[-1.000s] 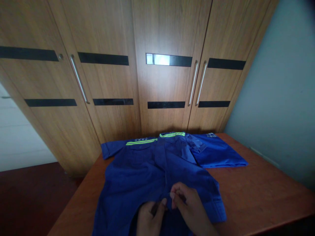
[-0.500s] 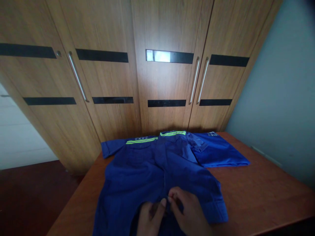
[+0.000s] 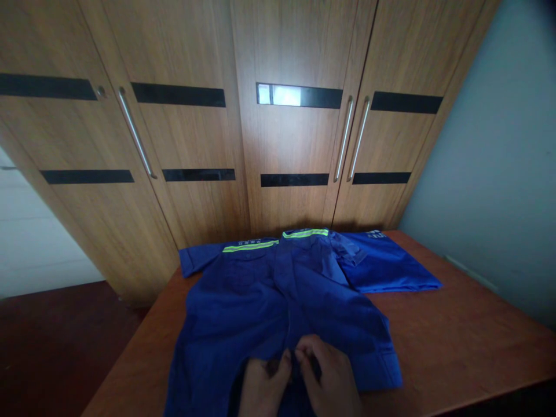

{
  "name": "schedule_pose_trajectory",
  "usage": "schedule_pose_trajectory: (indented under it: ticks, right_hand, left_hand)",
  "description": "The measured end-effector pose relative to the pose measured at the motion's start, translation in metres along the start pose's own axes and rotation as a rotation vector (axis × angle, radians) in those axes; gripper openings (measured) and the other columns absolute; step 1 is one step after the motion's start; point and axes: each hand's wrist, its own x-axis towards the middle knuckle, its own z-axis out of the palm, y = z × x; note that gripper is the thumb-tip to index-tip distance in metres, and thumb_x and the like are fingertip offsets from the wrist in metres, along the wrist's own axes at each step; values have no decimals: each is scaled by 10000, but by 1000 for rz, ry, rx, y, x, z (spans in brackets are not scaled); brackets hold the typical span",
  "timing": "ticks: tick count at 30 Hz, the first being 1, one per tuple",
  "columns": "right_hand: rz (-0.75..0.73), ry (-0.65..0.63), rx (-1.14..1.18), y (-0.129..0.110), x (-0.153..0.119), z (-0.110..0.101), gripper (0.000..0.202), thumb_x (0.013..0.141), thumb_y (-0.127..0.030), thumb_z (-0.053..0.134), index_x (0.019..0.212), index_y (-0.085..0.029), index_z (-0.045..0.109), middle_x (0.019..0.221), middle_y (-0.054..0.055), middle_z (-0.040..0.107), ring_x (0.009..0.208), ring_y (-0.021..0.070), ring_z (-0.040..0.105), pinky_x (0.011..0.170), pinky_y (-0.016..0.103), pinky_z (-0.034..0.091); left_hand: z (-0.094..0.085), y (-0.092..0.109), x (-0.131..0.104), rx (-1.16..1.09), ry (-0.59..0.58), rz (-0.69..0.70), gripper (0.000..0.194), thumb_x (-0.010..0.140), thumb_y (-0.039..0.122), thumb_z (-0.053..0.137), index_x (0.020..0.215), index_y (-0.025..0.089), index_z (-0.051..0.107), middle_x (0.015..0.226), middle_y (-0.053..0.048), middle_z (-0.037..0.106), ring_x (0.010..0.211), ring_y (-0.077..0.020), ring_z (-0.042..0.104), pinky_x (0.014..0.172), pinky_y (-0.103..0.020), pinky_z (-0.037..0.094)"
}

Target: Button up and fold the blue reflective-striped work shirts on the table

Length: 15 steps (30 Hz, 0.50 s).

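A dark blue work jacket [image 3: 243, 307] with short-looking sleeves and yellow-green reflective strips across the chest lies spread on the table, its hem towards me. At the lower front opening, my left hand [image 3: 264, 385] pinches the jacket's edge between thumb and fingers. Close beside it my right hand [image 3: 326, 370] also pinches the front edge, thumb against forefinger. The fingertips of both hands nearly meet, and whatever small part of the cloth lies between them is too dark to make out.
A folded, brighter blue garment [image 3: 391, 266] lies on the brown table [image 3: 456, 341], partly under the jacket's right sleeve. Behind the table stands a wooden wardrobe [image 3: 291, 139] with metal handles. A pale wall [image 3: 490, 174] borders the right side.
Both hands stay at the lower front opening, still pinching. The right hand has shifted slightly to the left and down. The jacket lies almost unchanged.
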Motion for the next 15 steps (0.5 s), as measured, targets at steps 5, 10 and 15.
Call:
schedule_pose_trajectory:
  ticks: [5, 10, 15]
  right_hand:
    - [283, -63, 523, 1, 6, -1, 267, 880, -429, 493, 756, -197, 540, 550, -23, 555, 538, 127, 536, 549, 229, 375]
    - [444, -170, 874, 8, 15, -7, 335, 754, -510, 612, 728, -182, 551, 467, -53, 501, 436, 97, 452, 491, 220, 340]
    - [470, -244, 861, 9, 19, -16, 314, 736, -497, 606, 722, -192, 537, 456, -72, 475, 411, 90, 428, 480, 216, 338]
  left_hand:
    - [3, 1, -5, 68, 35, 30, 375, 697, 444, 598, 443, 186, 500, 444, 29, 451, 467, -124, 448, 484, -231, 377]
    - [5, 3, -10, 69, 41, 86, 382, 722, 496, 588, 497, 189, 564, 484, 9, 536, 524, -155, 528, 515, -229, 419]
    - [7, 4, -11, 127, 35, 97, 382, 741, 488, 581, 492, 199, 603, 517, -19, 612, 546, -196, 588, 544, -255, 448]
